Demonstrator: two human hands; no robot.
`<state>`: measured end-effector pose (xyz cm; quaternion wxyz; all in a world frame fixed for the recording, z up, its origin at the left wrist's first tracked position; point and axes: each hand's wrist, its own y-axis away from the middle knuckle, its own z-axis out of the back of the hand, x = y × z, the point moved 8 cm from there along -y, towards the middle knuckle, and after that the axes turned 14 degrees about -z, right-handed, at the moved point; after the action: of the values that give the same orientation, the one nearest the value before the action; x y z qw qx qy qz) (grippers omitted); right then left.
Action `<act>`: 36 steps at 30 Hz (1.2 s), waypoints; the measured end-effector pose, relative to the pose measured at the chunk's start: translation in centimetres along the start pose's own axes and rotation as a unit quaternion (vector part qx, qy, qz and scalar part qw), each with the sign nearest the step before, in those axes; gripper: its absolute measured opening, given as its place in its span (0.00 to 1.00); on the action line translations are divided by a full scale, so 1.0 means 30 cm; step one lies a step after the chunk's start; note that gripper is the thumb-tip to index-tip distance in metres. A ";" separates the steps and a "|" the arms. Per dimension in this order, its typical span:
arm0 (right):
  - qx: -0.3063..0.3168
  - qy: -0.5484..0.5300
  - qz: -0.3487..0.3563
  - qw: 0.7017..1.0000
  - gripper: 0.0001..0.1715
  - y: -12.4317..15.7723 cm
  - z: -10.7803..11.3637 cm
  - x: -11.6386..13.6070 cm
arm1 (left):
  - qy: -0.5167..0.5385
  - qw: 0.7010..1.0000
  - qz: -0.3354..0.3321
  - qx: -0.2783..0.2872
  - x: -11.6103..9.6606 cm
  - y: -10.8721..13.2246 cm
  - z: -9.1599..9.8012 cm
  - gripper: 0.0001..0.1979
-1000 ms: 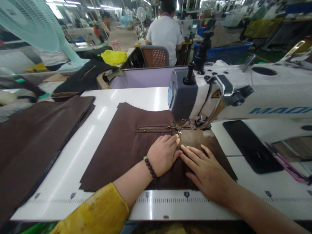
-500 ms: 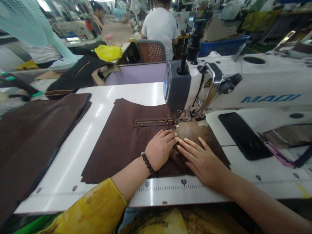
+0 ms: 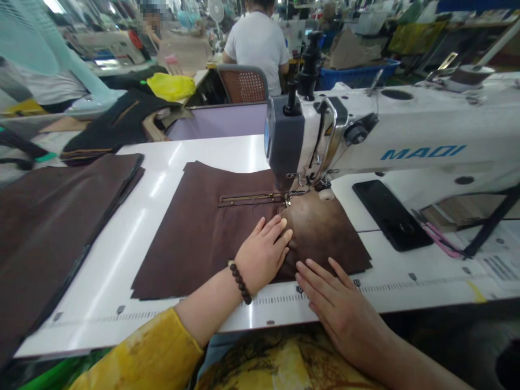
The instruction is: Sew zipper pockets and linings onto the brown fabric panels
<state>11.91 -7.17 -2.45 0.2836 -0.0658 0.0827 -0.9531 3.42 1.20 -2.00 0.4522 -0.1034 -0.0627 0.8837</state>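
Note:
A dark brown leather-like panel (image 3: 182,233) lies flat on the white sewing table, its right part under the head of the sewing machine (image 3: 286,135). A brass zipper (image 3: 252,198) is set into it, its right end at the presser foot (image 3: 287,200). My left hand (image 3: 264,249), a beaded bracelet at the wrist, rests on the panel just in front of the foot with fingers stretched out. My right hand (image 3: 337,298) is open at the panel's near edge, its fingertips by the fabric and the table's printed ruler. Neither hand grips anything.
More brown panels (image 3: 60,216) are stacked at the left. A black phone (image 3: 392,215) and pink-handled scissors (image 3: 442,238) lie right of the machine head. Behind are dark pieces (image 3: 101,124), a pale fan (image 3: 49,59) and a seated person in white (image 3: 258,49).
My right hand has drawn back toward the table's front edge, away from the left hand. My left hand stays on the panel. The whole view has shifted slightly.

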 end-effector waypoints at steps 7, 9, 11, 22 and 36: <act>-0.024 -0.017 -0.017 0.999 0.21 -0.021 0.025 0.011 | -0.010 0.999 0.033 0.017 -0.016 0.002 -0.004 0.18; -0.028 -0.021 -0.019 0.999 0.20 -0.018 0.024 0.015 | -0.017 1.000 0.024 0.006 -0.025 0.006 -0.002 0.17; -0.033 -0.025 -0.023 0.999 0.20 -0.014 0.023 0.019 | -0.026 1.000 0.010 -0.003 -0.034 0.011 -0.003 0.16; -0.067 -0.115 -0.062 0.989 0.15 -0.006 0.138 -0.064 | -0.042 0.999 0.010 0.012 -0.049 0.015 -0.021 0.17; -0.029 -0.052 -0.087 0.994 0.18 -0.022 0.053 -0.010 | -0.060 0.998 0.004 0.009 -0.051 0.014 -0.022 0.18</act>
<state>12.09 -6.65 -0.80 0.2014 -0.1306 0.0891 -0.9667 4.11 -0.29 -2.55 0.4454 -0.0459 -0.0814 0.8905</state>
